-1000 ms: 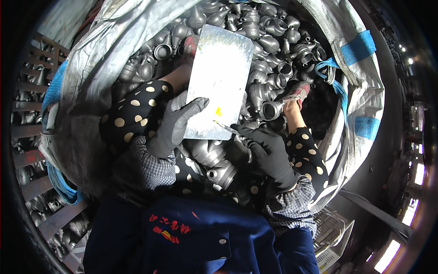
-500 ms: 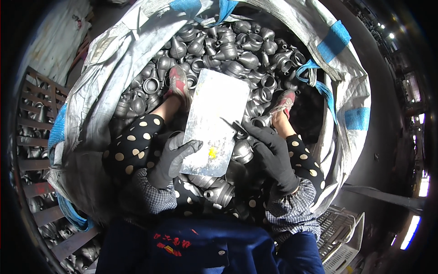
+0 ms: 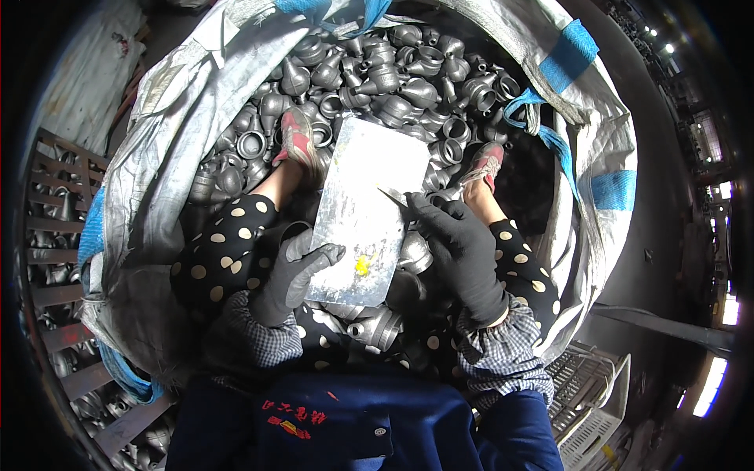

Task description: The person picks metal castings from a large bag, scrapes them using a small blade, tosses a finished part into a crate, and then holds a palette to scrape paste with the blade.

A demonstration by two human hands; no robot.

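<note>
My left hand point(image 3: 292, 275), in a dark glove, grips the left edge of a flat pale plate point(image 3: 369, 173), thumb on top. The plate is bright with glare and carries a yellow smear and dark scuffs near its lower end. In the gloved fingers of my right hand point(image 3: 463, 251) is a thin grey blade point(image 3: 392, 194); its tip lies over the plate's right half, and its other end is hidden in the glove. Whether the tip touches the plate, I cannot tell. Below the plate lie grey metal castings point(image 3: 378, 328) with round openings.
A large white woven sack point(image 3: 605, 149) with blue straps rings my legs and holds many similar castings point(image 3: 385, 77). My shoes point(image 3: 297, 141) rest among them. Outside stand a slatted metal crate point(image 3: 59, 255) at left and a pale plastic basket point(image 3: 593, 420) at lower right.
My right hand has drawn its fingers closer round the blade, and the blade has shifted slightly left over the plate. The left hand keeps its hold; the view has moved a little.
</note>
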